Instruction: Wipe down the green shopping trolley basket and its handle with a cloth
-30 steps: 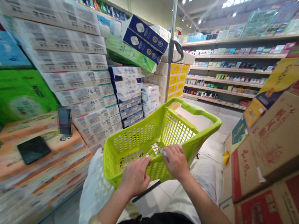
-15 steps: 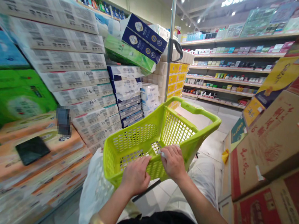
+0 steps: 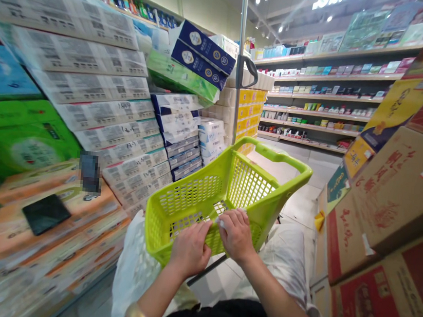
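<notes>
The green cart [image 3: 227, 179] stands between stacked packs [image 3: 127, 108] on the left and boxes [image 3: 392, 192] on the right. The left hand [image 3: 192, 247] clasps its near rim; the right hand [image 3: 236, 233], fingers closed on a white scrap [image 3: 221, 222], bears on the same rim. Uneven pressure could roll or tip the cart; bumping the stacks might topple the leaning blue packs [image 3: 205, 55].

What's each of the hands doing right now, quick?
Left hand: closed over the near rim of the green basket.
Right hand: closed on what looks like a white wipe, at the same rim.
</notes>
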A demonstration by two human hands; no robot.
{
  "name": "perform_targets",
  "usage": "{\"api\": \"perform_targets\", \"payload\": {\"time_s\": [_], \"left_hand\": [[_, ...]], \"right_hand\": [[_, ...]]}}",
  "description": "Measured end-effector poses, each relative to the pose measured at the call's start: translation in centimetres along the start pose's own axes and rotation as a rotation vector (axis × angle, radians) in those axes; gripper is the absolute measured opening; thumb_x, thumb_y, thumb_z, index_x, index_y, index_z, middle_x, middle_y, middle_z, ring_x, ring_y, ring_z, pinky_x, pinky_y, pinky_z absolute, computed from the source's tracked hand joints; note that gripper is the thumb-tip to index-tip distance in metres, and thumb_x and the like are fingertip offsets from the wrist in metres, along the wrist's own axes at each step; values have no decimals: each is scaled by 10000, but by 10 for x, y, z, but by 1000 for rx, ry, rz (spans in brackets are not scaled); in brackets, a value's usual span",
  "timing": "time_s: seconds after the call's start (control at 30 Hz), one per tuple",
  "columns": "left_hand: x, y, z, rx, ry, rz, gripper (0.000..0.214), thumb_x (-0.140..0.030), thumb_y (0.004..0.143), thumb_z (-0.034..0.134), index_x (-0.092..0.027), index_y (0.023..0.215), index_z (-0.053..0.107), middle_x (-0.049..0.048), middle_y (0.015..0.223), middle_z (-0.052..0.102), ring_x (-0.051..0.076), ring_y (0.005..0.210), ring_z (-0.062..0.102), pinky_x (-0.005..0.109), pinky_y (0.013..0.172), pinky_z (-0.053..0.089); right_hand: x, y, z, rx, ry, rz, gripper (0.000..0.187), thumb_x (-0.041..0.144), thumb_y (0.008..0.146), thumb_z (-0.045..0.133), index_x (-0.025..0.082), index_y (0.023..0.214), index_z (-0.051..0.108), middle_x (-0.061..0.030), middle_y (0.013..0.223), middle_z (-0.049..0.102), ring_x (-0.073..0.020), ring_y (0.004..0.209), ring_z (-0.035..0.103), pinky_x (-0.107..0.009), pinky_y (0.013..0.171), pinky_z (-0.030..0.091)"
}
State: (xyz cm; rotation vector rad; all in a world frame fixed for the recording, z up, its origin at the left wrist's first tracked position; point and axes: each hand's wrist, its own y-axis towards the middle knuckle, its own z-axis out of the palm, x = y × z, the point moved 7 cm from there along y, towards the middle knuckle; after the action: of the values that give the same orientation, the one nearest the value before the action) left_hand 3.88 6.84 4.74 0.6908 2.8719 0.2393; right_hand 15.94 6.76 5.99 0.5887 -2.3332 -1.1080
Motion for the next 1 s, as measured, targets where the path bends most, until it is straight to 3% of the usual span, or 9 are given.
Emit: {"api": "perform_targets", "payload": {"time_s": [0.1, 0.23, 0.33, 0.5, 0.63, 0.77, 0.87, 1.0], "left_hand": [[1, -1, -1, -1, -4, -4, 538, -153, 720, 480, -178, 1257, 459, 91, 1148, 613, 243, 1057, 555, 377, 919, 452], [-2, 2, -2, -10, -18, -27, 541, -164, 723, 497, -189, 1262, 463, 92, 1158, 613, 241, 1076, 552, 375, 942, 443], [-3, 4, 0, -5, -20, -31, 552, -171, 725, 498, -190, 1275, 457, 96, 1191, 607, 243, 1094, 549, 380, 957, 439], [2, 3, 3, -5, -11, -14, 567, -171, 714, 499, -191, 1279, 454, 92, 1213, 601, 240, 1105, 546, 371, 962, 435], [7, 2, 1, -7, -16, -24, 558, -163, 715, 497, -212, 1270, 463, 77, 1179, 613, 237, 1074, 558, 369, 938, 446], [5, 4, -2, -11, -21, -29, 530, -164, 728, 490, -195, 1257, 482, 89, 1151, 624, 245, 1045, 568, 378, 925, 452], [2, 7, -2, -6, -26, -37, 517, -163, 729, 490, -186, 1246, 489, 91, 1147, 625, 247, 1044, 569, 382, 922, 453], [2, 7, -1, 10, -36, -34, 527, -170, 722, 503, -209, 1247, 482, 74, 1159, 623, 237, 1049, 568, 373, 932, 448]], "right_hand": [[-28, 8, -18, -7, -69, -2, 127, 184, 909, 470, 218, 929, 591, -39, 900, 635, -194, 933, 530, -375, 1000, 344], [-56, 17, -39, -96, -174, 104, 118, 182, 906, 477, 217, 902, 590, -54, 877, 622, -218, 927, 521, -407, 1016, 327], [-38, 14, -25, -75, -142, 127, 125, 181, 902, 468, 221, 875, 584, -47, 840, 610, -218, 896, 517, -413, 1011, 328], [4, 7, 7, 39, -35, 34, 125, 190, 897, 469, 227, 908, 588, -40, 870, 622, -204, 920, 522, -382, 989, 350], [-21, 14, -10, 58, -98, 1, 127, 194, 902, 476, 224, 885, 598, -34, 831, 621, -198, 874, 522, -365, 966, 358], [-54, 23, -37, -36, -197, 83, 139, 176, 906, 471, 220, 851, 591, -41, 812, 612, -210, 874, 519, -388, 1005, 328], [-46, 21, -32, -53, -178, 130, 132, 184, 904, 475, 224, 842, 585, -40, 801, 606, -215, 869, 517, -402, 1011, 319], [-20, 13, -10, 28, -90, 57, 130, 187, 903, 469, 223, 883, 592, -34, 846, 624, -200, 894, 525, -379, 999, 331]]}}
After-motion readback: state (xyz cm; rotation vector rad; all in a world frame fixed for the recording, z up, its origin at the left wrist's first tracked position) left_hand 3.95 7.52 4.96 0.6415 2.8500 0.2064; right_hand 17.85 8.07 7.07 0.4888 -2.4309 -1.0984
